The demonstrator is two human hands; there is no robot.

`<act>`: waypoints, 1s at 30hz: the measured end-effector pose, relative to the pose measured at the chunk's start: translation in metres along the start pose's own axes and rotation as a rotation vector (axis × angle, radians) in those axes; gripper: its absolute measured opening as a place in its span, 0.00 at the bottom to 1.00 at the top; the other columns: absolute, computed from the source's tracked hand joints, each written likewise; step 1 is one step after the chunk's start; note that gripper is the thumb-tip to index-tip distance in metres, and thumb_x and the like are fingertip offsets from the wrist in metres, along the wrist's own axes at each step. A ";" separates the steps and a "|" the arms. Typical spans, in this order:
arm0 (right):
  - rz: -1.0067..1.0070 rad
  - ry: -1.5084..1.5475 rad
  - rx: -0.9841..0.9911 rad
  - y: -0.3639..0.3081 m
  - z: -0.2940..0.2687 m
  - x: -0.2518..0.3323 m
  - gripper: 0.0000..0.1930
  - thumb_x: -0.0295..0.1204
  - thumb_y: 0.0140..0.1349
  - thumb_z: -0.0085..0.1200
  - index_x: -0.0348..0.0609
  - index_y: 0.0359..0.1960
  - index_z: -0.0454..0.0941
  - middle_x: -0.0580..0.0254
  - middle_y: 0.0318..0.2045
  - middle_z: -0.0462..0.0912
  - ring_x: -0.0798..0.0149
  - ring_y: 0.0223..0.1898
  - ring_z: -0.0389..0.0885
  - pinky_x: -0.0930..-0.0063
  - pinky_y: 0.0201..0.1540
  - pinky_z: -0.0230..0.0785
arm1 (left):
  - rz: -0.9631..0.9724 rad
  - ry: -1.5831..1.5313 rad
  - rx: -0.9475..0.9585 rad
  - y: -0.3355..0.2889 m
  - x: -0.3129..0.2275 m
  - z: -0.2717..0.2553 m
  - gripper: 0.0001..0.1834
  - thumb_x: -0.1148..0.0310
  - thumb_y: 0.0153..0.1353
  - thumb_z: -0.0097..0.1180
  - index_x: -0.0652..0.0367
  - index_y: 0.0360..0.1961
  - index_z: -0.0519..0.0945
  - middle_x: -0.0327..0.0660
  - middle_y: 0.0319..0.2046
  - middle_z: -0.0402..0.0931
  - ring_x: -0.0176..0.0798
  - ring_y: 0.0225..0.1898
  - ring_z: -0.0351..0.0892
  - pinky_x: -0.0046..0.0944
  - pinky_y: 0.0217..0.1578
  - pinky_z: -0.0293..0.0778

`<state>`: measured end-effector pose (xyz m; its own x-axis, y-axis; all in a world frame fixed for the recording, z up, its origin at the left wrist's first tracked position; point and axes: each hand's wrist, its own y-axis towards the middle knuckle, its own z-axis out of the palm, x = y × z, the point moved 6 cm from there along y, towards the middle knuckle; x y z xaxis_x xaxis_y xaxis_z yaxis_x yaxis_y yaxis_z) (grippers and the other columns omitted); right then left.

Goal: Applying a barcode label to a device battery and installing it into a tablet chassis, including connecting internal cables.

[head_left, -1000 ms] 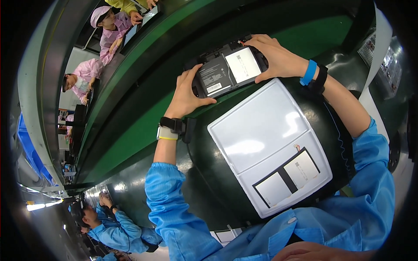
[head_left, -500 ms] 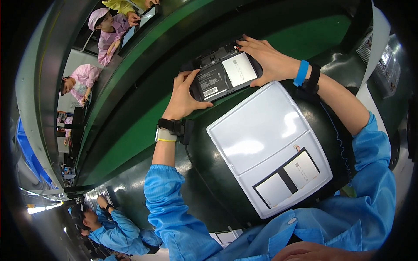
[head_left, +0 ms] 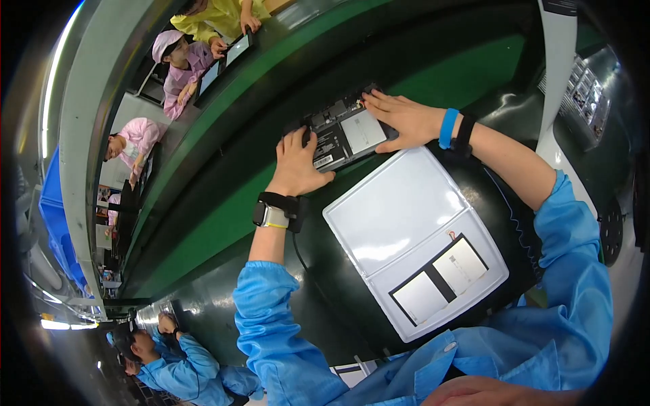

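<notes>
the left hand [head_left: 296, 162] has the left end of the device [head_left: 338, 132], fingers curled over the edge and thumb stretched along the near side. the right hand [head_left: 406, 122] grips the right end, its fingers spread over the far corner and its thumb at the near corner. the device sits between the palms, over the green belt [head_left: 223, 247] beyond the tray [head_left: 393, 203]; whether it touches the belt cannot be told. its dark case is open, showing a black labelled block on the left, a pale block on the right and some red wire by the right fingertips.

the white tray lies tilted on the dark bench [head_left: 305, 298], a ridge across its middle. in its nearer part lies a battery [head_left: 441, 284]: two pale cells joined by a black strip, with a short red lead at its far edge.

a blue band [head_left: 448, 128] circles the right wrist; a watch [head_left: 275, 218] is on the left. a coiled cord [head_left: 511, 216] hangs right of the tray. at lower left, a co-worker in blue [head_left: 179, 369] leans over the bench.
</notes>
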<state>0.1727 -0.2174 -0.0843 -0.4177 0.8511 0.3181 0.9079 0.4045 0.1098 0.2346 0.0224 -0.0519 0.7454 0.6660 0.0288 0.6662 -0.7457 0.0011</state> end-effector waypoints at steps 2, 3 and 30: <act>-0.005 -0.089 0.027 0.005 -0.001 0.005 0.55 0.60 0.68 0.59 0.26 0.79 0.52 0.33 0.81 0.49 0.38 0.84 0.43 0.43 0.81 0.46 | 0.071 -0.036 -0.093 0.002 -0.010 0.000 0.52 0.50 0.48 0.74 0.69 0.71 0.73 0.63 0.75 0.61 0.64 0.77 0.58 0.56 0.76 0.56; -0.033 -0.140 0.010 0.008 -0.002 0.008 0.54 0.61 0.68 0.57 0.26 0.79 0.53 0.33 0.81 0.52 0.38 0.83 0.46 0.45 0.82 0.45 | 0.068 -0.133 -0.066 0.001 -0.013 0.004 0.50 0.50 0.54 0.73 0.70 0.72 0.71 0.64 0.76 0.60 0.65 0.77 0.58 0.56 0.78 0.55; -0.093 -0.270 0.009 0.072 0.032 0.074 0.40 0.45 0.55 0.68 0.26 0.64 0.77 0.34 0.67 0.75 0.39 0.69 0.74 0.38 0.76 0.58 | 0.014 -0.305 -0.174 -0.001 -0.021 0.008 0.44 0.59 0.51 0.79 0.70 0.66 0.75 0.60 0.71 0.69 0.63 0.72 0.68 0.55 0.73 0.65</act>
<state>0.2064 -0.1151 -0.0827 -0.4942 0.8682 0.0442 0.8656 0.4867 0.1180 0.2187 0.0094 -0.0609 0.7439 0.6112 -0.2703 0.6621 -0.7291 0.1736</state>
